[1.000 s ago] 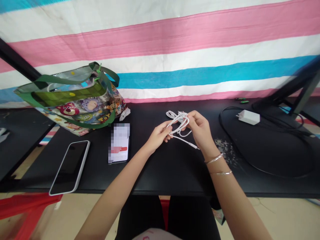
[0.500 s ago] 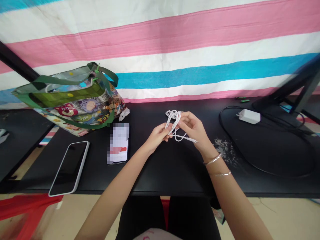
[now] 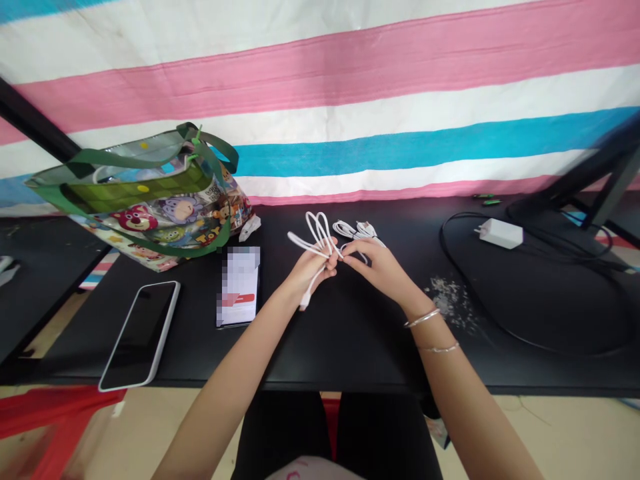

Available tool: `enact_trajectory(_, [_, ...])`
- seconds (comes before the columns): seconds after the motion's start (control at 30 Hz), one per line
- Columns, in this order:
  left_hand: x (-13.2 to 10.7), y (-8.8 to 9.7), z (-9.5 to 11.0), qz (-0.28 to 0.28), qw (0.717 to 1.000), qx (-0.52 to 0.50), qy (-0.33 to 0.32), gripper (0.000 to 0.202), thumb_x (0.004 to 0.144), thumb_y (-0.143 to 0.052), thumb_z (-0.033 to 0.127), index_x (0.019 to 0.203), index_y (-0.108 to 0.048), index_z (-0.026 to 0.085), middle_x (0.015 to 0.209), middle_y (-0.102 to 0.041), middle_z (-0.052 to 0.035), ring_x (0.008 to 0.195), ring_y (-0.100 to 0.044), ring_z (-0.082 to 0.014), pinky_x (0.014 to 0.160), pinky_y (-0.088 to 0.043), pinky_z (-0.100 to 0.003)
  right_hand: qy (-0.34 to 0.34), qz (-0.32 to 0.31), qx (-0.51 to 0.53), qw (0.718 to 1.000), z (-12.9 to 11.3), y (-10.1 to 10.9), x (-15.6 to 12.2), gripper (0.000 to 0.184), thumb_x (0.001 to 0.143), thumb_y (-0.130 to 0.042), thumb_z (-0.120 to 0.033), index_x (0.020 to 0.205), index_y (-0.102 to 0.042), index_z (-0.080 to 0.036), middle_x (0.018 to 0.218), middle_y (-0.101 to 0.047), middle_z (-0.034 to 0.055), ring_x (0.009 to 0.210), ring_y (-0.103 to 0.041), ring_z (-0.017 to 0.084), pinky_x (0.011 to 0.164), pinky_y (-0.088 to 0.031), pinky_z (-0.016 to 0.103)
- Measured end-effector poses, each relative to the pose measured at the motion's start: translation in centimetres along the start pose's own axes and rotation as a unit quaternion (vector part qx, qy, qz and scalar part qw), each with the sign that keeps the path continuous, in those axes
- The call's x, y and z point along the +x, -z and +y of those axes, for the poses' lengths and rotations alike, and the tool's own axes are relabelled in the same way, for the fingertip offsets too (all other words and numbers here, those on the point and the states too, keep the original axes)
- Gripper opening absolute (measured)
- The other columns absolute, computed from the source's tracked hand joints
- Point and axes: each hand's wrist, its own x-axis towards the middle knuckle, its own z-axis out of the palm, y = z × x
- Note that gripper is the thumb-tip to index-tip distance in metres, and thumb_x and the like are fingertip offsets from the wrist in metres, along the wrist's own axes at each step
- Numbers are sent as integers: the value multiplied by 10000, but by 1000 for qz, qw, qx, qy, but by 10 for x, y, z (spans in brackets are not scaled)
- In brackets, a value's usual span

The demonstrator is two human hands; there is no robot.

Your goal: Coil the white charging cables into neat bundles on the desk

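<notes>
The left hand (image 3: 310,270) is closed tight on loops of a white cable (image 3: 317,233), up above the black counter (image 3: 350,347). More of the cable bunches up just past that hand, and one plug end (image 3: 303,303) hangs down below it. The right hand (image 3: 377,263) reaches in close, and its fingers (image 3: 350,248) are by the cable. I cannot tell if they are pinching it. A phone (image 3: 140,333) lies on the counter to the left.
</notes>
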Motion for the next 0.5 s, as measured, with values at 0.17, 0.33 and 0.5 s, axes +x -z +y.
enact_trajectory(0.17, [1,-2,0,20,1000,0,-7,84,838,-588,202,765,-557,174,494,-366,94,419,-328,-38,451,-285,-149,18,-10,19,1000,-8,-5,1,132,776,-589,-246,659,-650,-252,711,-682,11,699,-603,189,714,-462,327])
enact_trajectory(0.33, [0,-1,-1,-5,1000,12,-13,108,829,-607,234,766,-544,173,490,-355,96,412,-300,-37,435,-271,-144,36,-8,-3,999,-9,-6,0,139,772,-564,-223,655,-637,-240,676,-653,9,667,-569,171,674,-447,300])
enact_trajectory(0.5, [-1,-1,-2,-47,997,47,-36,192,834,-610,295,733,-505,169,482,-350,92,416,-288,-40,426,-265,-137,16,2,-47,999,-4,-3,0,107,770,-568,-219,685,-632,-218,637,-607,2,608,-547,153,610,-440,278])
